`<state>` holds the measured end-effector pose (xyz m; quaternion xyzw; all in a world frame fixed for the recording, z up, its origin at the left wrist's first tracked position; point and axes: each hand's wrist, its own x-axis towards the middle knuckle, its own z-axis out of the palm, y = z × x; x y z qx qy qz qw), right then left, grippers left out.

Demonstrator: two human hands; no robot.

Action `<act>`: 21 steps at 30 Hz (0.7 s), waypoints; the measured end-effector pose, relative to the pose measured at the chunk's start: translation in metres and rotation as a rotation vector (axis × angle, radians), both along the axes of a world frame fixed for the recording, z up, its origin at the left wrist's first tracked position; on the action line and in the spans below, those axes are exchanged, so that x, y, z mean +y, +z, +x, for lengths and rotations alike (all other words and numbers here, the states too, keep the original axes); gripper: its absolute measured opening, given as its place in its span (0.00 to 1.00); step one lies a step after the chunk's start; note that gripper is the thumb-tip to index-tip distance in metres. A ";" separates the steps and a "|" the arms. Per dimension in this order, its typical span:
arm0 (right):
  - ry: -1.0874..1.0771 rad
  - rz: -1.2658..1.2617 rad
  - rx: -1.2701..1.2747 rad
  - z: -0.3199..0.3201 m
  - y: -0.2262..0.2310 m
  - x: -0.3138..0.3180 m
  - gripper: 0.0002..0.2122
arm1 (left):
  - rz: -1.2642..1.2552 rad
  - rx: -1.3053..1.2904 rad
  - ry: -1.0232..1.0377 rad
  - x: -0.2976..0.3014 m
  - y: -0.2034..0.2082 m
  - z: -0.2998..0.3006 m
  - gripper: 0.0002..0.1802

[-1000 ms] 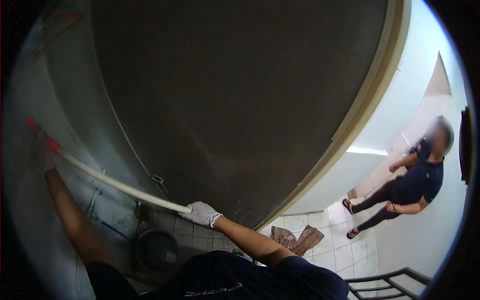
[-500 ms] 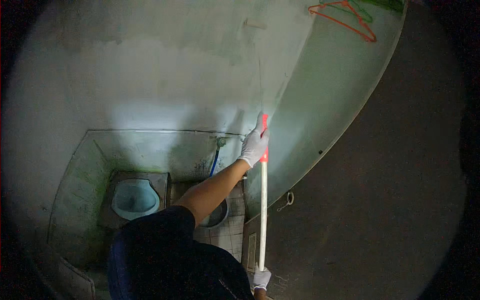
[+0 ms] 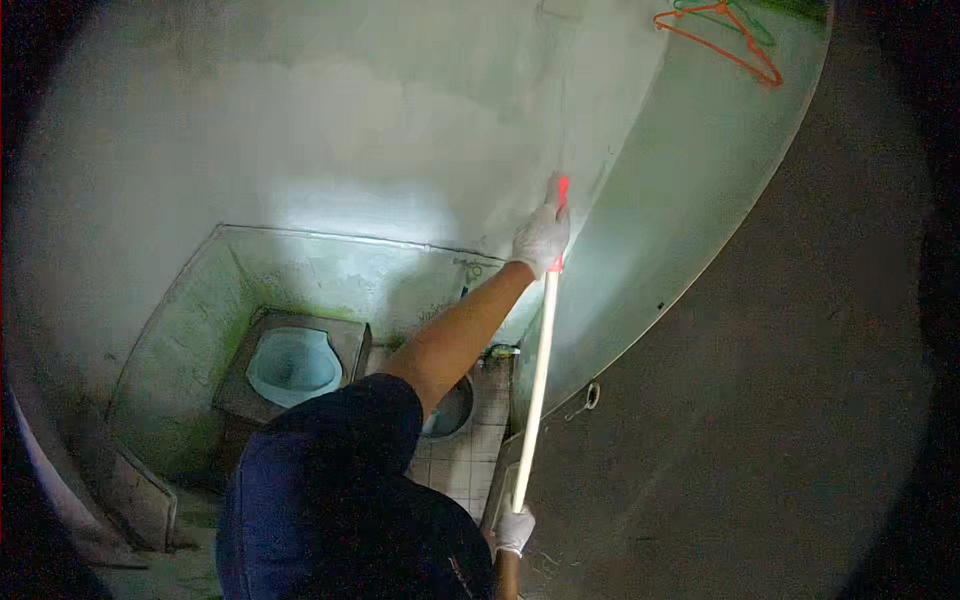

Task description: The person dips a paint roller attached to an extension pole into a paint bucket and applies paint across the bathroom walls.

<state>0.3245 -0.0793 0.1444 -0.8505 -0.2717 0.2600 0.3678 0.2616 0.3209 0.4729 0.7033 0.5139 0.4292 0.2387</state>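
Observation:
A long white pole (image 3: 540, 370) with a red grip at its upper end stands tilted in front of me. My left hand (image 3: 540, 240), in a white glove, reaches far up and is closed around the red grip. Lower down, my right hand (image 3: 514, 530), also gloved in white, is wrapped round the pole's bottom end. Beyond the grip a faint thin rod runs up the pale wall (image 3: 330, 120) to a pale, blurred head (image 3: 560, 10), possibly a paint roller. The head's exact kind cannot be made out.
Below left, a low greenish partition surrounds a pale blue squat toilet pan (image 3: 295, 365) on a raised block. A dark round basin (image 3: 455, 408) sits on the tiled floor (image 3: 465, 465), partly behind my arm. An orange hanger (image 3: 768, 76) and a green hanger (image 3: 762, 36) hang upper right.
Both hands and the pole have moved upward, and the faint head has slid higher on the wall. The pole leans more to the right at its top. The view has shifted slightly.

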 end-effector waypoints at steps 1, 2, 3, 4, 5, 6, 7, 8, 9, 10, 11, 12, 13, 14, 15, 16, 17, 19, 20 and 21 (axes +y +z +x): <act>0.025 -0.037 0.004 -0.015 -0.002 -0.016 0.24 | 0.184 -0.020 0.100 0.013 -0.065 -0.014 0.32; 0.047 -0.022 -0.085 -0.003 -0.068 -0.057 0.26 | 0.053 -0.195 -0.050 -0.013 -0.097 -0.004 0.29; 0.064 -0.145 -0.266 -0.004 -0.096 -0.083 0.27 | -0.052 -0.297 -0.061 -0.030 -0.128 -0.006 0.28; 0.099 -0.312 -0.358 -0.001 -0.129 -0.103 0.27 | -0.154 -0.405 -0.079 -0.043 -0.145 -0.004 0.26; 0.091 -0.186 -0.211 -0.009 -0.125 -0.115 0.26 | -0.145 -0.398 -0.044 -0.047 -0.159 -0.014 0.26; 0.039 -0.196 -0.185 -0.013 -0.138 -0.124 0.21 | -0.220 -0.552 -0.120 -0.055 -0.164 -0.014 0.27; -0.012 -0.203 -0.159 -0.014 -0.150 -0.131 0.17 | -0.291 -0.705 -0.198 -0.058 -0.164 -0.015 0.29; -0.004 -0.196 -0.152 -0.012 -0.152 -0.127 0.17 | -0.279 -0.777 -0.201 -0.060 -0.158 -0.014 0.28; 0.032 -0.159 -0.139 -0.005 -0.152 -0.125 0.16 | -0.282 -0.771 -0.208 -0.069 -0.144 -0.012 0.28; 0.067 -0.121 -0.125 0.002 -0.152 -0.121 0.16 | -0.222 -0.747 -0.169 -0.074 -0.128 -0.011 0.27; 0.068 -0.115 -0.120 0.007 -0.149 -0.111 0.16 | -0.153 -0.723 -0.121 -0.073 -0.111 -0.016 0.26; 0.121 -0.017 -0.088 0.010 -0.148 -0.095 0.15 | -0.124 -0.666 -0.077 -0.062 -0.098 -0.027 0.27; 0.156 0.077 -0.060 0.014 -0.147 -0.084 0.14 | -0.103 -0.613 -0.049 -0.049 -0.086 -0.029 0.27; 0.156 0.080 -0.055 0.011 -0.142 -0.070 0.14 | -0.100 -0.607 -0.049 -0.033 -0.083 -0.034 0.27; 0.243 0.144 0.051 0.009 -0.131 -0.052 0.13 | -0.056 -0.571 -0.069 -0.015 -0.082 -0.038 0.29; 0.324 0.212 0.149 0.006 -0.117 -0.028 0.13 | -0.009 -0.539 -0.097 0.003 -0.073 -0.042 0.31; 0.307 0.211 0.149 0.001 -0.098 -0.010 0.13 | -0.082 -0.602 -0.117 0.009 -0.054 -0.037 0.31; 0.291 0.391 0.175 -0.012 -0.036 0.024 0.12 | 0.043 -0.623 -0.151 0.007 -0.004 -0.033 0.32; 0.362 0.420 0.178 -0.031 0.007 0.053 0.12 | 0.350 -0.457 -0.032 0.075 0.009 -0.075 0.32; 0.315 0.404 0.166 -0.026 0.031 0.064 0.11 | 0.226 -0.511 -0.089 0.065 0.034 -0.053 0.31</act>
